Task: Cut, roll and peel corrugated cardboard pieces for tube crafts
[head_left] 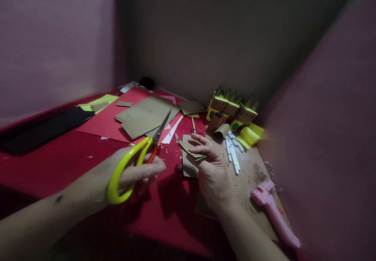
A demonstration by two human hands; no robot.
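My left hand (138, 173) is closed around scissors (118, 170) with yellow handles, their blades pointing up and away. A slim red object (154, 154) also shows at its fingers; its kind is unclear. My right hand (213, 171) grips a small piece of brown cardboard (189, 149) between thumb and fingers, partly hidden by them. Just beneath lies a strip of corrugated cardboard (188, 166), its ridges showing. The two hands are apart, with the scissors left of the cardboard and not touching it.
Cardboard sheets (147, 110) lie on red paper (102, 126) at the back. To the right are yellow-and-brown paper models (232, 106), white sticks (233, 157), a yellow paper roll (249, 135) and a pink glue gun (274, 212). Walls close in behind and beside the red table (96, 151).
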